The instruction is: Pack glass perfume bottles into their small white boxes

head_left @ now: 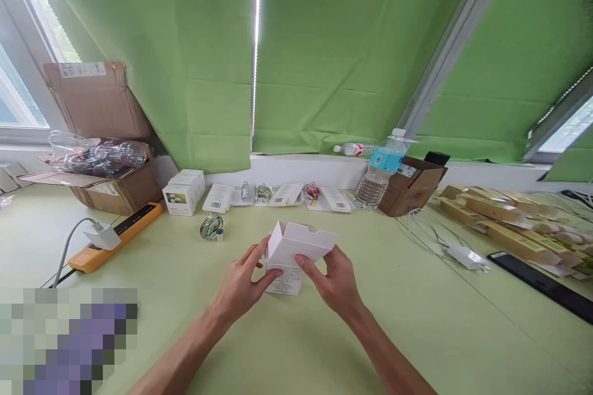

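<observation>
A small white cardboard box [301, 241] with an upright flap is between my hands, just above the table. Fine print covers its lower front side [285, 281]. My left hand [245, 278] grips the box's left side, thumb across the front. From the right, my right hand [333, 281] holds it with the thumb on the white panel and the fingers behind. Whatever the box contains is hidden from me. Beyond my left hand lies a small round glass bottle with green markings [210, 226], beside a little silver cap [220, 235].
Along the wall stand white boxes [185, 191], printed cards [218, 197], small glass bottles [263, 193] and a large water bottle [377, 176]. An orange power strip [115, 237] and an open carton [125, 185] are left. Right are a charger [467, 256], a black phone-like bar [542, 284] and flattened boxes [519, 234].
</observation>
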The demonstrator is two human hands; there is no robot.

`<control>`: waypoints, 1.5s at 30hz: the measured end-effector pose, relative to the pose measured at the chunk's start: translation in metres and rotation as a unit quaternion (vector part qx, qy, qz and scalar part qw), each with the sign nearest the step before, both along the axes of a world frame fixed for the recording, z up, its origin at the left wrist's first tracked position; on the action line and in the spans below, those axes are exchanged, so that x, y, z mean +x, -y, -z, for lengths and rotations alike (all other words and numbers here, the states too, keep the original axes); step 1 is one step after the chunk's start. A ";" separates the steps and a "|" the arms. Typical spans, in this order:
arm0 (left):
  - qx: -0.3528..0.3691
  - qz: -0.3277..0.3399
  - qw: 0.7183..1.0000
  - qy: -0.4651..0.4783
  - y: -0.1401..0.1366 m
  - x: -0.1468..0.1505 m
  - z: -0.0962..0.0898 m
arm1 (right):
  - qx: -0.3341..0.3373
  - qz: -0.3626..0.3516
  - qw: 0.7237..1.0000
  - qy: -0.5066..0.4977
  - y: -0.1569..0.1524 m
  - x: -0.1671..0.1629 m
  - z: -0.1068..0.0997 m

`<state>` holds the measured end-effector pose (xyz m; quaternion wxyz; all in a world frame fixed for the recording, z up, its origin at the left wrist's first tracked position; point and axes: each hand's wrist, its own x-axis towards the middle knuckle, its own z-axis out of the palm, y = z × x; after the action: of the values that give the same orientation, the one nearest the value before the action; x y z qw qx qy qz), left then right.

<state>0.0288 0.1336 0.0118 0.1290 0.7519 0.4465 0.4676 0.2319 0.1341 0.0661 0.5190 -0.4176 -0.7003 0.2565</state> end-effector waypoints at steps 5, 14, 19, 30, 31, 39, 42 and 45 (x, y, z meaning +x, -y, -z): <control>-0.008 0.012 1.000 0.005 0.000 0.000 -0.001 | 0.007 0.002 0.999 -0.037 0.000 -0.003 0.001; -0.020 0.023 1.000 -0.006 0.003 0.002 -0.006 | -0.016 -0.011 0.997 -0.079 -0.002 -0.002 0.008; -0.025 0.030 0.999 -0.034 0.006 0.003 -0.010 | -0.013 -0.022 0.997 -0.072 -0.003 0.000 0.007; -0.057 0.042 0.997 -0.009 0.011 0.007 -0.016 | 0.000 -0.012 0.999 -0.052 -0.001 -0.001 0.001; -0.057 0.039 0.998 -0.010 0.010 0.007 -0.015 | 0.000 -0.011 0.999 -0.048 -0.001 -0.001 0.001; -0.049 0.027 0.998 0.008 0.006 0.007 -0.005 | 0.010 -0.001 1.000 0.013 -0.001 -0.001 -0.002; -0.045 0.031 0.998 0.016 0.005 0.008 -0.004 | 0.012 -0.002 1.000 0.028 -0.001 -0.003 -0.001; -0.048 0.033 0.998 0.020 0.005 0.008 -0.005 | 0.016 0.001 1.000 0.026 -0.001 -0.004 -0.001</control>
<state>0.0368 0.1282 0.0168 0.1890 0.7493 0.4409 0.4566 0.2283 0.1347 0.0668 0.5075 -0.4164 -0.7170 0.2344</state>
